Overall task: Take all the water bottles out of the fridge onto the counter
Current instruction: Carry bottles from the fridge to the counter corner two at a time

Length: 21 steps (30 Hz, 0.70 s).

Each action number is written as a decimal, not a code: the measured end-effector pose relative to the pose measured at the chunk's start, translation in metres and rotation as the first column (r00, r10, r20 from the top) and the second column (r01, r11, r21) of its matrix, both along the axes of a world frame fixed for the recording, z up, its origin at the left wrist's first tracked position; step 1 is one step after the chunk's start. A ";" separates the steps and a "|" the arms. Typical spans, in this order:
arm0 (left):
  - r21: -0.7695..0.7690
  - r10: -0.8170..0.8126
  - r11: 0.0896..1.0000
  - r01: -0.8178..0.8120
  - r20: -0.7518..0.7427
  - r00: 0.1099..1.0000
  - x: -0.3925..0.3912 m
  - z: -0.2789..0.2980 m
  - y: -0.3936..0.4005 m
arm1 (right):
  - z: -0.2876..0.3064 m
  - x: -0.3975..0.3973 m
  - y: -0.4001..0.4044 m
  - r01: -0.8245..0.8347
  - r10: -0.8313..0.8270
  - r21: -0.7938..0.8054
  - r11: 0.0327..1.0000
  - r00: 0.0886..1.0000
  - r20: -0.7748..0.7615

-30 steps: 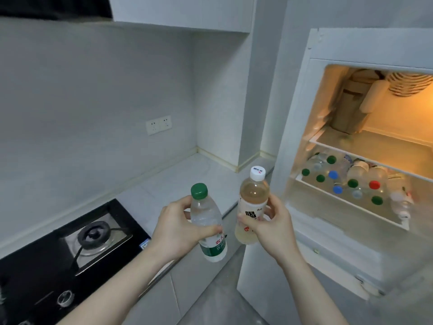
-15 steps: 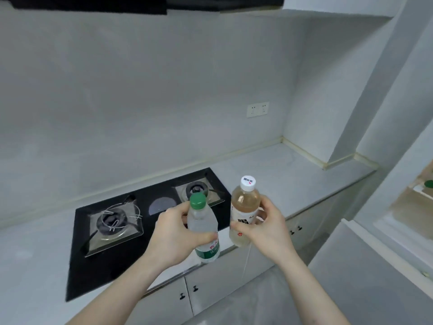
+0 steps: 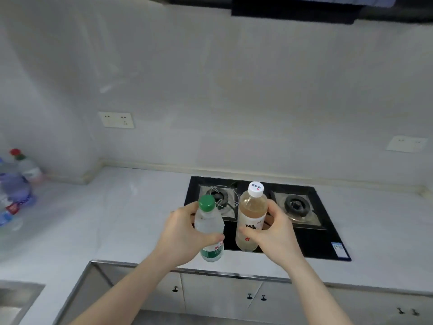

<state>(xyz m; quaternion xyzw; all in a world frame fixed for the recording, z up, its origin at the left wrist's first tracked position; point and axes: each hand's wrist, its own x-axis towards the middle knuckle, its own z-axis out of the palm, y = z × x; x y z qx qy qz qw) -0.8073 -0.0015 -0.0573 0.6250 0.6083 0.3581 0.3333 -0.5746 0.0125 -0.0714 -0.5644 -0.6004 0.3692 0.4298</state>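
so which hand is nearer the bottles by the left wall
Left. The left hand is on the side toward the bottles; the right hand is farther right, over the stove.

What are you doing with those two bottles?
A person holds a bottle in each hand above the stove. The left hand grips the green-cap bottle; the right hand grips the white-cap bottle. Neither is on the counter yet. More bottles already stand at its far left.
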 end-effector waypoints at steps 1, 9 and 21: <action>-0.001 0.040 0.999 -0.040 0.000 0.999 -0.012 -0.002 -0.001 | 0.001 -0.012 0.006 -0.037 0.037 -0.006 0.999 0.999 -0.005; -0.032 0.365 0.930 -0.367 -0.041 0.930 -0.111 -0.009 -0.009 | -0.009 -0.122 0.064 -0.333 0.332 -0.019 0.943 0.943 -0.037; 0.002 0.670 0.739 -0.673 -0.110 0.735 -0.194 -0.018 0.023 | -0.022 -0.233 0.165 -0.642 0.641 -0.053 0.765 0.766 -0.034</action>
